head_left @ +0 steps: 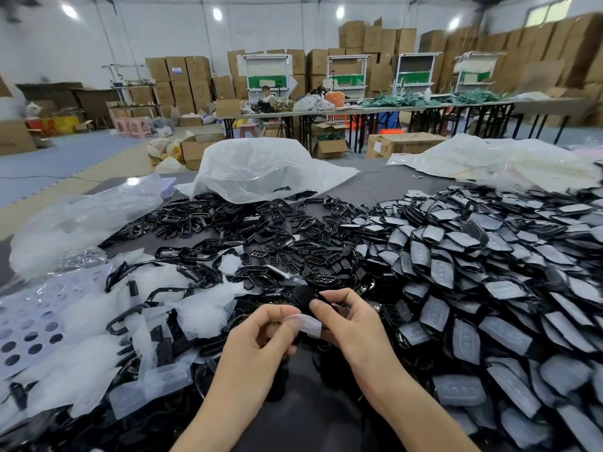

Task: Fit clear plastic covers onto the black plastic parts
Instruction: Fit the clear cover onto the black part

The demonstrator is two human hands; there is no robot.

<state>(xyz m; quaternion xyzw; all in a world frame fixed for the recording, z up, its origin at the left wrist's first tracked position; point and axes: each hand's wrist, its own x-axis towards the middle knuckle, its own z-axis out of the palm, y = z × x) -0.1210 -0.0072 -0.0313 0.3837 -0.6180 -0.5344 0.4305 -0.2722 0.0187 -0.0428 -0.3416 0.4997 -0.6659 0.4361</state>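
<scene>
Single view, head-worn, wide-angle. Faces forward and slightly down across grey table (375, 187). Sits close over left hand (257, 337) and right hand (352, 324), low centre of frame. Takes in far hall up to stacked cardboard boxes (182, 79) at top. Bends straight edges near frame borders.

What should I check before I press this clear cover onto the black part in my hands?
1. Grip on clear cover by left hand: ok.
2. Grip on black part by right hand: ok.
3. Cover lined up with part: cannot tell, the part is blurred.
4. Cover seated: not ok, not yet pressed on.
5. Room on finished pile at right: ok.
</scene>
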